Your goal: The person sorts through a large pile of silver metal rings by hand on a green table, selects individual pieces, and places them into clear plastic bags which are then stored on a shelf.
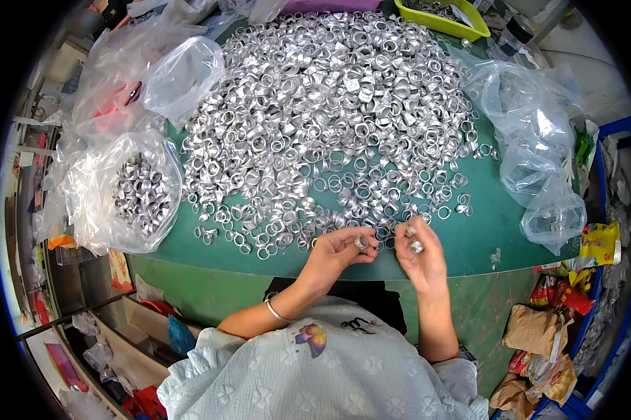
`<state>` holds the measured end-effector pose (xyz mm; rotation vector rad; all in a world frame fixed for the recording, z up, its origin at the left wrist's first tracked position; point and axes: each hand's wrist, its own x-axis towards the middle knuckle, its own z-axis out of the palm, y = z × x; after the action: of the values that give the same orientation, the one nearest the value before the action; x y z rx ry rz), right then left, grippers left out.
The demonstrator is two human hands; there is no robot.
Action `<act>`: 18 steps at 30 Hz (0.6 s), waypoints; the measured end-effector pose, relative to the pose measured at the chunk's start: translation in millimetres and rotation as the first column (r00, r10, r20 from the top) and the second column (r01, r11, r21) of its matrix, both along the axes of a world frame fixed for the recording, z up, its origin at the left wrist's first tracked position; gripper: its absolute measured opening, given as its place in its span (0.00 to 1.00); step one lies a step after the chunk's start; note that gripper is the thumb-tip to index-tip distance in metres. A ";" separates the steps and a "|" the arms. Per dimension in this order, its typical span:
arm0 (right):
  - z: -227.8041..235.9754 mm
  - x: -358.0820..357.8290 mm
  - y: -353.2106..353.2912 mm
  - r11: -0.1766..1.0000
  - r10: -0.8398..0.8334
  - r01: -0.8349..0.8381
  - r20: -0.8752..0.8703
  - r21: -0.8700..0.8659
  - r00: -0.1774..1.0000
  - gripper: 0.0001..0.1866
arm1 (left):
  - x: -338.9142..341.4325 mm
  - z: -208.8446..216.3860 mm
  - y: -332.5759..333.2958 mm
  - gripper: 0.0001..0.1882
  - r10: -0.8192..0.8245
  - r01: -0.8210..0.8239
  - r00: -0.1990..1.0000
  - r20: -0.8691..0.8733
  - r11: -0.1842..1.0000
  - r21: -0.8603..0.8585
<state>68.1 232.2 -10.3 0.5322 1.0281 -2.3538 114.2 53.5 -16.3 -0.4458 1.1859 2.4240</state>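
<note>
A wide heap of silver-coloured metal rings [329, 91] covers the middle of the green table [469, 241], thinning to loose pieces at the near side. My left hand [331, 257] is at the near edge of the heap, its fingers curled in on a silver ring [362, 243]. Just right of it, my right hand [422, 262] is turned partly palm up, fingers bent over a few silver rings [416, 246]. The two hands are close but apart. Exactly how many rings each holds is hard to make out.
At left, a clear plastic bag [91, 192] holds darker metal rings [144, 192]. Crumpled clear bags [532, 140] lie along the right side. A yellow-green basket [448, 21] and a purple container [329, 5] stand at the back. Snack packets and a brown paper bag [536, 329] are at lower right.
</note>
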 end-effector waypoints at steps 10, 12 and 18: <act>1.8 22.2 -40.5 0.378 0.623 0.484 -0.603 0.789 0.498 0.10 | -21.3 14.3 21.0 0.18 0.000 -0.143 0.962 0.274 0.851 0.504; 1.9 14.5 -33.8 0.418 0.544 0.518 -0.662 0.746 0.515 0.08 | -25.7 26.5 30.2 0.19 -0.027 -0.093 0.973 0.230 0.865 0.493; -16.1 5.9 -26.0 0.553 -0.179 0.721 -0.786 0.418 0.592 0.04 | -23.5 31.8 58.3 0.33 -0.258 0.277 0.941 -0.220 0.959 0.060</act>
<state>74.0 206.2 -26.4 0.2015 2.5228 -2.6099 90.8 111.9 15.5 0.0036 1.1319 2.3142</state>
